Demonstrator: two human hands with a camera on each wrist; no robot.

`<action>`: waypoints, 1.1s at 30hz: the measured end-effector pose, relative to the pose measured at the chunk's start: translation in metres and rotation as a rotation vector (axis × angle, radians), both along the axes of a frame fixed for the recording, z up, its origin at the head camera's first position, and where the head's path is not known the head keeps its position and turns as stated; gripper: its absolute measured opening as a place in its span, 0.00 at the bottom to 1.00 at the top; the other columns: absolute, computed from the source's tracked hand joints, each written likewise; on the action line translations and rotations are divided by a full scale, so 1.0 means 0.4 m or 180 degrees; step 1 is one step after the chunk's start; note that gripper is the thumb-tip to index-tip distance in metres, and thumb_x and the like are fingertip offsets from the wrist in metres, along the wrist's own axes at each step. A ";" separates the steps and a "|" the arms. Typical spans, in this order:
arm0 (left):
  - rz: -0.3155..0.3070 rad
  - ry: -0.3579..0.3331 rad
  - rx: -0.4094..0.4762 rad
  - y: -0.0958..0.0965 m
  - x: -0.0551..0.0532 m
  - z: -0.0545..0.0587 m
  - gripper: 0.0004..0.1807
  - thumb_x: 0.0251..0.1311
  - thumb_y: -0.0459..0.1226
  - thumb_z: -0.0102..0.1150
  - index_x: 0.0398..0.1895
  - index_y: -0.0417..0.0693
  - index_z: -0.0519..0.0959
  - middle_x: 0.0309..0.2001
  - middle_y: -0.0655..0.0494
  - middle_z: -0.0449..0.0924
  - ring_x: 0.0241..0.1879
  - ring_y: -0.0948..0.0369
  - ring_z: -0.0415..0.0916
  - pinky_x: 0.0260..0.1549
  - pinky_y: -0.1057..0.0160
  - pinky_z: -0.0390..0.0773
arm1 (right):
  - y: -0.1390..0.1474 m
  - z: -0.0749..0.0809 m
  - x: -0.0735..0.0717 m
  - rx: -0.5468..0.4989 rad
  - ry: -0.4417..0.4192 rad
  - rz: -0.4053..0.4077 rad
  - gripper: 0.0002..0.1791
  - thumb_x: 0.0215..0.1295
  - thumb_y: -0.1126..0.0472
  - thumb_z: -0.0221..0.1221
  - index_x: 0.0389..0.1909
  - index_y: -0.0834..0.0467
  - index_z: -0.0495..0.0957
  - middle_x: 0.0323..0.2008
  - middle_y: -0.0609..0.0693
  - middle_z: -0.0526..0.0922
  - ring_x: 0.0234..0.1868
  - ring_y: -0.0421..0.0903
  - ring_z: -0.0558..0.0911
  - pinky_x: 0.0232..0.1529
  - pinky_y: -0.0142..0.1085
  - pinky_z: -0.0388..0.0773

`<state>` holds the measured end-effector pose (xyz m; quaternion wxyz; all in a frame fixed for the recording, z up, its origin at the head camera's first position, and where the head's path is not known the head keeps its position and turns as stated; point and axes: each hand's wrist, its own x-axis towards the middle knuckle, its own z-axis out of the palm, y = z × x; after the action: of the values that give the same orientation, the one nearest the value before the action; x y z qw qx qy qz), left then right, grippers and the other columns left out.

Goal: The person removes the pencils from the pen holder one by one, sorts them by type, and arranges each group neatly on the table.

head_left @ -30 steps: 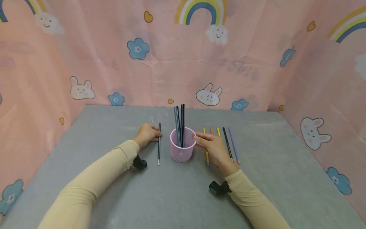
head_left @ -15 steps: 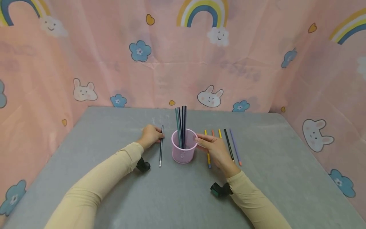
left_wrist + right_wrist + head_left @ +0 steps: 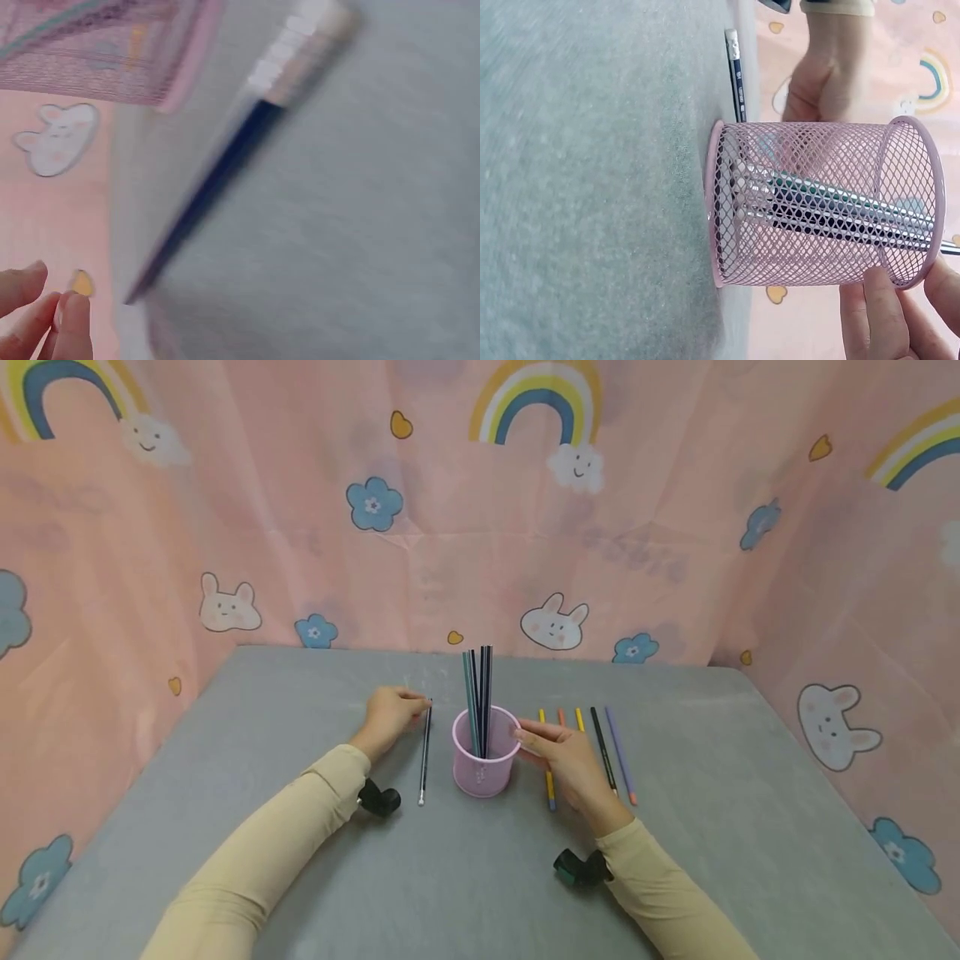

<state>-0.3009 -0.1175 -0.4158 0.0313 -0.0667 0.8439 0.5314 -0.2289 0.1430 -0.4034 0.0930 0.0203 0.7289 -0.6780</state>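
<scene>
A pink mesh pencil cup [image 3: 482, 777] stands upright mid-table, holding several dark and teal pencils [image 3: 832, 214], eraser ends down. My right hand [image 3: 566, 760] holds the cup's right side by the rim, thumb and fingers [image 3: 885, 311] against the mesh. Left of the cup, a dark pencil [image 3: 425, 760] lies on the table, its white eraser end toward me. My left hand [image 3: 388, 718] is at that pencil's far end; in the left wrist view its loosely bent fingers [image 3: 73, 322] show a small gap from the pencil [image 3: 217, 180], which is blurred.
Right of the cup lie several coloured pencils in a row, among them a black one [image 3: 603, 747] and a purple one [image 3: 621, 756]; my right hand partly covers some. A pink printed curtain [image 3: 442, 568] surrounds the grey table [image 3: 480, 885] at the back and sides.
The left hand's fingertips have shifted toward the far tip of the loose pencil, which they overlapped further down before. The right hand stays on the cup. The head view has tilted slightly.
</scene>
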 end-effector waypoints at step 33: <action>-0.0213 0.0381 0.1471 0.083 0.084 0.080 0.19 0.64 0.31 0.62 0.56 0.30 0.78 0.57 0.34 0.79 0.50 0.55 0.83 0.54 0.61 0.83 | 0.000 -0.006 -0.002 -0.0049 -0.0012 -0.0029 0.21 0.69 0.61 0.61 0.59 0.67 0.77 0.59 0.59 0.82 0.59 0.47 0.82 0.55 0.37 0.81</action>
<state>-0.2674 -0.0844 -0.3838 0.0132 0.0020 0.7020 0.7120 -0.2298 0.1429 -0.4060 0.0914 0.0243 0.7233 -0.6840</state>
